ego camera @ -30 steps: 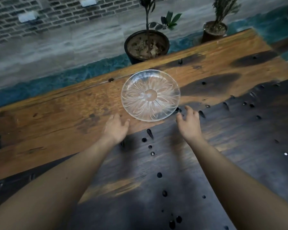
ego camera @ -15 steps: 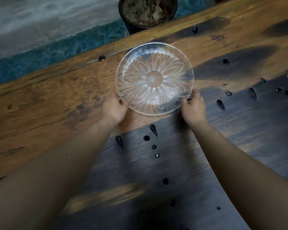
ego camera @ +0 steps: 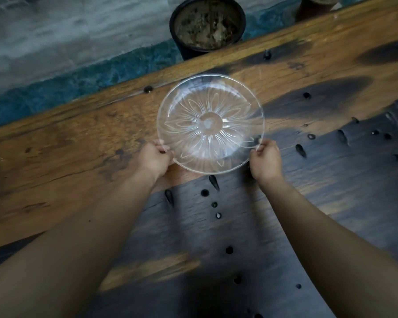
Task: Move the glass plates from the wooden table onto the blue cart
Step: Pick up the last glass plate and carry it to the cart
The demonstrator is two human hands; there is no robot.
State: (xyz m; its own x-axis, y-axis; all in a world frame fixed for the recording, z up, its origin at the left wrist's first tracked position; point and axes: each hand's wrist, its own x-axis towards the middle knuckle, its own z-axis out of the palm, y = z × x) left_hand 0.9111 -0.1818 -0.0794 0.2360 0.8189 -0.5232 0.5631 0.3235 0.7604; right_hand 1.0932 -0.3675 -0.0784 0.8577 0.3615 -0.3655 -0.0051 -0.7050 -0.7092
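Observation:
A clear glass plate (ego camera: 210, 123) with a flower pattern is over the wooden table (ego camera: 62, 157), near its far edge. My left hand (ego camera: 155, 158) grips the plate's near-left rim. On the near-right rim my right hand (ego camera: 265, 160) is closed with fingers over the edge. The plate looks slightly raised and tilted toward me, though I cannot tell for sure whether it is off the wood. The blue cart is not in view.
A black plant pot (ego camera: 207, 26) with soil stands on the floor just beyond the table's far edge. A second brown pot (ego camera: 317, 5) is at the top right. The tabletop has dark burnt patches and several black knot holes (ego camera: 214, 182).
Both hands reached forward from the bare wood and closed on the plate's near rim. The view has dipped and come closer to the plate.

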